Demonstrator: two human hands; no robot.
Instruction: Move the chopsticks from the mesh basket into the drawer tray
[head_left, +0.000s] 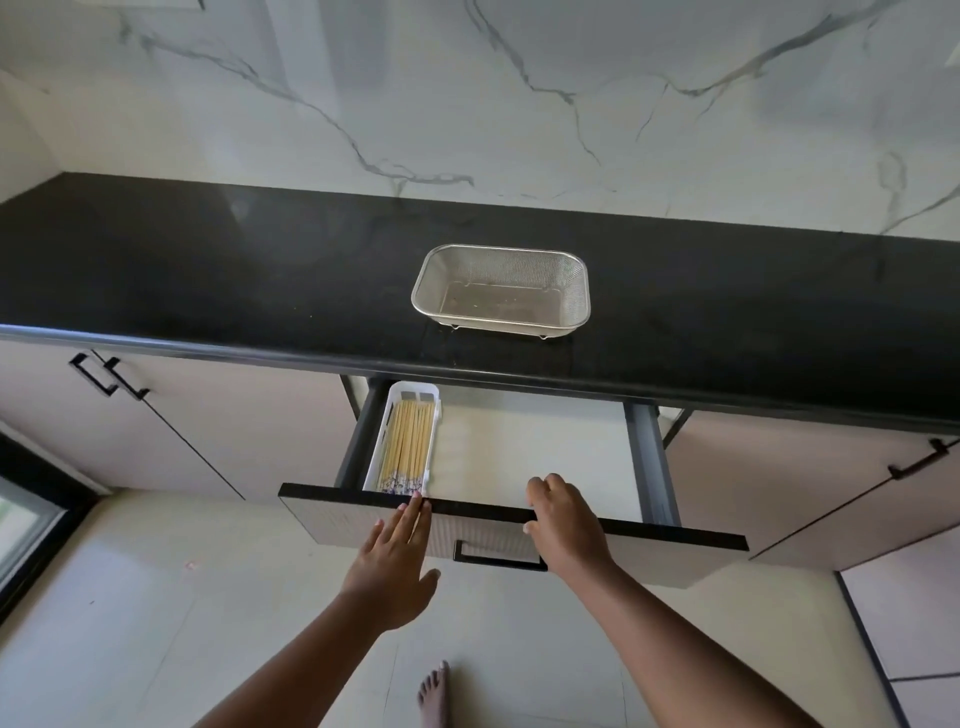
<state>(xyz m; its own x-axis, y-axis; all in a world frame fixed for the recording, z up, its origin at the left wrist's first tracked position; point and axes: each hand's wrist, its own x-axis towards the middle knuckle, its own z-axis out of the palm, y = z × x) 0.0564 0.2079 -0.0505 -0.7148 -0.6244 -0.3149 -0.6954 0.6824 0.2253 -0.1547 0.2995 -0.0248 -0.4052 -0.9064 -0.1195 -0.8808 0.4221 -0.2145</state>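
Evidently, transfer complete.
Chopsticks (404, 448): bundled in white tray (382, 441), drawer's left end.
Mesh basket (502, 289): empty on counter (208, 270).
Left hand (392, 566): flat, fingers together, against drawer front (363, 525).
Right hand (563, 519): curled over its top edge, likely to push it shut.

Chopsticks (404, 447) near ends hidden behind drawer front (467, 525); tray (375, 457) far end under countertop (260, 270).

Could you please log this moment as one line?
steel mesh basket: empty | wooden chopsticks: in white drawer tray | both hands: on open drawer front
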